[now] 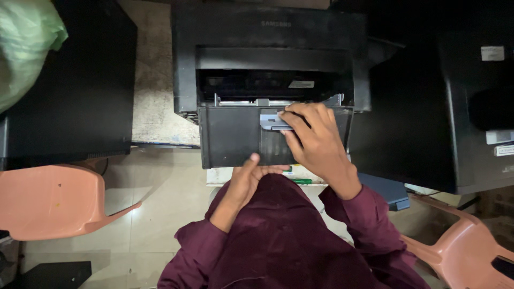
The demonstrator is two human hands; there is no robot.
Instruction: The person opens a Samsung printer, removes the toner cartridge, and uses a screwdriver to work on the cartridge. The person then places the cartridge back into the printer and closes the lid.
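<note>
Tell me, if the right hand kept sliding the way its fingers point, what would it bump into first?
The right hand points up and left across the fold-down tray. Its fingertips already touch the grey paper guide. Just beyond lies the printer's open slot, though depth is hard to judge.

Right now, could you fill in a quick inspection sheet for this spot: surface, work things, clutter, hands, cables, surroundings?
Surface: pale tiled floor.
Job's things: black printer, paper tray folded open, grey guide.
Clutter: green bag, top left.
Grippers: right hand fingers on the guide; left hand at the tray's front edge.
Cables: nothing seen.
Surroundings: two pink plastic chairs, black boxes either side.
</note>
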